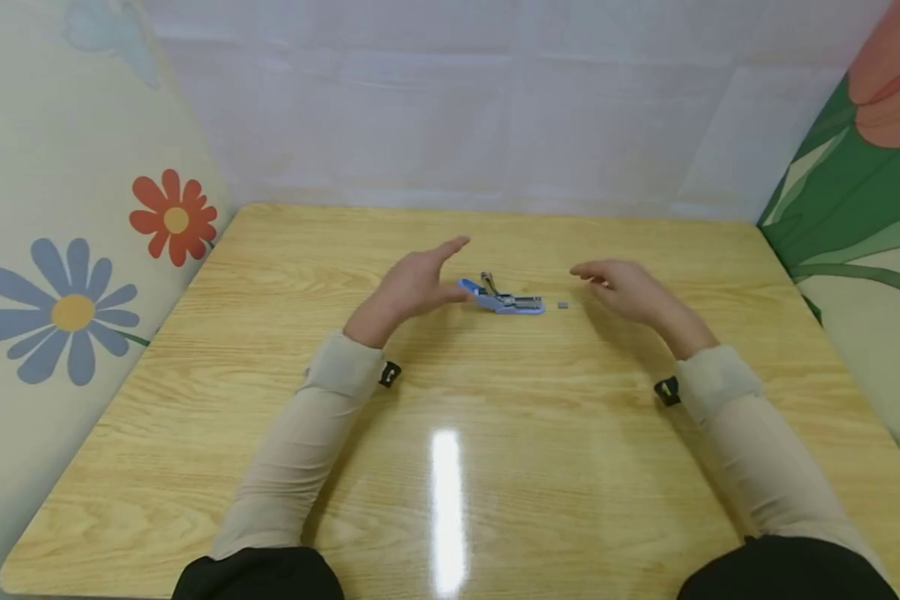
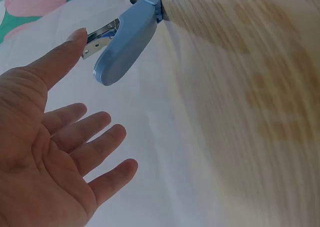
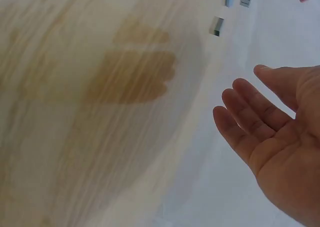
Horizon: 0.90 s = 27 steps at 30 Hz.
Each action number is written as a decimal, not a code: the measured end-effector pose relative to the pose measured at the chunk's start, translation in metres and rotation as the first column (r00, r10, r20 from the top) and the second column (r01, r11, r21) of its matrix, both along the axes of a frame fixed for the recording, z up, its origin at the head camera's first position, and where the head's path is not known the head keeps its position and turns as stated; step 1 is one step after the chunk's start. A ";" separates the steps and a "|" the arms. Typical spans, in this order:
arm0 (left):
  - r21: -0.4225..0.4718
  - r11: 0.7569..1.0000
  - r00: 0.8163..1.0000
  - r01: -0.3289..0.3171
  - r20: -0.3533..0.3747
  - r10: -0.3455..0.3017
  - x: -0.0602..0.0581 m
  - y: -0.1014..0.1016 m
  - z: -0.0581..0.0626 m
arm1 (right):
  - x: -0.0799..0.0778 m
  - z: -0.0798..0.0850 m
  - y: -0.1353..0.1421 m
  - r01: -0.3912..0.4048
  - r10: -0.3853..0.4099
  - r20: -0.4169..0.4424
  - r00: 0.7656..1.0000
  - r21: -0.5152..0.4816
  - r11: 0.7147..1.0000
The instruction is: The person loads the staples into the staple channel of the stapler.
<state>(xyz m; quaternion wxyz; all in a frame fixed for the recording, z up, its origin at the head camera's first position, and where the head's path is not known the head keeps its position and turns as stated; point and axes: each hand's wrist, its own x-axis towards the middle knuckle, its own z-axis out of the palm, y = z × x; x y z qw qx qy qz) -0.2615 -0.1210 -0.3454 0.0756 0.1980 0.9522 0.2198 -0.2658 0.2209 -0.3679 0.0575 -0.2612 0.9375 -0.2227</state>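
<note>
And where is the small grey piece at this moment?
In the head view, the piece lies on the table, right of centre, between the blue stapler and the right hand.

A pale wooden table (image 1: pixel 555 417) is marked by wavy grain, and a bright streak of light (image 1: pixel 447 508) is reflected near its front. Behind it, a creased white cloth (image 1: pixel 457 108) is hung. On the left, a cream panel (image 1: pixel 37 183) is decorated with a blue flower (image 1: pixel 72 313) and a smaller red flower (image 1: pixel 176 219), both yellow-centred. On the right, pink blooms (image 1: pixel 896 92) and green leaves (image 1: pixel 855 196) are pictured.
</note>
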 end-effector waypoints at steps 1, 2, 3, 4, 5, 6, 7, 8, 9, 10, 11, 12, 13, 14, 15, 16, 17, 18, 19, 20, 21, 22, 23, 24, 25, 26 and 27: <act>0.003 1.000 1.000 0.002 0.005 -0.002 -0.001 0.001 -0.001 | -0.001 -0.001 -0.002 -0.007 0.007 0.003 1.000 0.008 1.000; 0.005 1.000 1.000 0.003 0.005 -0.003 -0.001 0.001 -0.001 | -0.002 -0.003 -0.003 -0.011 0.011 0.009 1.000 0.018 1.000; 0.006 1.000 1.000 0.005 0.005 -0.005 -0.002 0.001 -0.002 | -0.002 -0.004 -0.005 -0.012 0.012 0.014 1.000 0.025 1.000; 0.005 1.000 1.000 0.008 0.006 -0.008 -0.002 0.002 -0.003 | -0.003 -0.005 -0.006 -0.013 0.013 0.019 1.000 0.031 0.999; 0.003 1.000 1.000 0.009 0.009 -0.009 -0.003 0.002 -0.003 | -0.003 -0.005 -0.008 -0.013 0.012 0.028 1.000 0.033 0.999; 0.002 1.000 1.000 0.011 0.015 -0.011 -0.004 0.002 -0.004 | -0.002 -0.006 -0.009 -0.017 0.015 0.033 0.999 0.035 0.999; 0.003 1.000 1.000 0.011 0.022 -0.011 -0.004 0.002 -0.004 | -0.002 -0.006 -0.010 -0.016 0.014 0.043 0.999 0.041 0.999; 0.000 1.000 1.000 0.011 0.022 -0.011 -0.005 0.003 -0.005 | -0.002 -0.006 -0.012 -0.016 0.013 0.054 0.998 0.046 0.999; -0.002 1.000 1.000 0.012 0.023 -0.012 -0.006 0.003 -0.006 | -0.002 -0.007 -0.013 -0.016 0.013 0.061 0.998 0.052 0.999; -0.004 1.000 1.000 0.010 0.022 -0.010 -0.006 0.003 -0.007 | -0.002 -0.007 -0.013 -0.018 0.014 0.067 0.998 0.057 0.998; -0.004 1.000 1.000 0.007 0.021 -0.007 -0.007 0.004 -0.008 | -0.002 -0.008 -0.014 -0.019 0.014 0.074 0.997 0.064 0.998; -0.004 1.000 1.000 0.004 0.016 -0.004 -0.007 0.004 -0.009 | -0.002 -0.009 -0.015 -0.020 0.014 0.077 0.997 0.071 0.997; -0.003 1.000 1.000 0.002 0.013 -0.002 -0.007 0.004 -0.009 | -0.003 -0.010 -0.015 -0.020 0.014 0.078 0.997 0.079 0.997; -0.005 1.000 1.000 0.000 0.008 0.000 -0.007 0.005 -0.010 | -0.003 -0.011 -0.016 -0.024 0.017 0.074 0.997 0.084 0.996; -0.005 1.000 1.000 0.000 0.006 0.000 -0.007 0.005 -0.010 | -0.004 -0.012 -0.016 -0.028 0.022 0.068 0.997 0.090 0.996; -0.004 1.000 1.000 0.000 0.004 0.000 -0.007 0.005 -0.010 | -0.004 -0.012 -0.016 -0.031 0.025 0.063 0.998 0.093 0.995; -0.004 1.000 1.000 0.001 0.003 -0.001 -0.007 0.006 -0.010 | -0.005 -0.013 -0.017 -0.032 0.027 0.058 0.998 0.101 0.994; -0.005 1.000 1.000 0.001 0.003 -0.001 -0.007 0.006 -0.010 | -0.006 -0.014 -0.017 -0.036 0.031 0.049 0.998 0.107 0.994; -0.005 1.000 1.000 0.003 0.004 -0.003 -0.007 0.007 -0.010 | -0.006 -0.015 -0.017 -0.038 0.034 0.042 0.999 0.113 0.993; -0.007 1.000 1.000 0.005 0.005 -0.004 -0.007 0.007 -0.010 | -0.006 -0.015 -0.018 -0.039 0.035 0.035 0.999 0.120 0.992; -0.006 1.000 1.000 0.005 0.011 -0.005 -0.006 0.008 -0.010 | -0.007 -0.016 -0.018 -0.037 0.033 0.028 0.999 0.129 0.991; -0.006 1.000 1.000 0.004 0.016 -0.004 -0.006 0.008 -0.010 | -0.007 -0.016 -0.019 -0.034 0.031 0.024 0.999 0.135 0.990; -0.006 1.000 1.000 0.003 0.021 -0.003 -0.006 0.008 -0.009 | -0.007 -0.016 -0.020 -0.033 0.031 0.019 0.999 0.140 0.990; -0.007 1.000 1.000 0.002 0.027 -0.001 -0.006 0.008 -0.009 | -0.007 -0.017 -0.020 -0.031 0.029 0.017 0.999 0.143 0.989; -0.009 1.000 1.000 0.001 0.030 -0.001 -0.006 0.008 -0.009 | -0.007 -0.016 -0.021 -0.026 0.023 0.020 1.000 0.143 0.989; -0.011 1.000 0.999 -0.001 0.033 0.001 -0.005 0.008 -0.009 | -0.007 -0.017 -0.022 -0.025 0.023 0.018 1.000 0.146 0.989; -0.012 1.000 0.999 -0.002 0.035 0.003 -0.005 0.008 -0.010 | -0.007 -0.017 -0.022 -0.023 0.020 0.018 1.000 0.148 0.989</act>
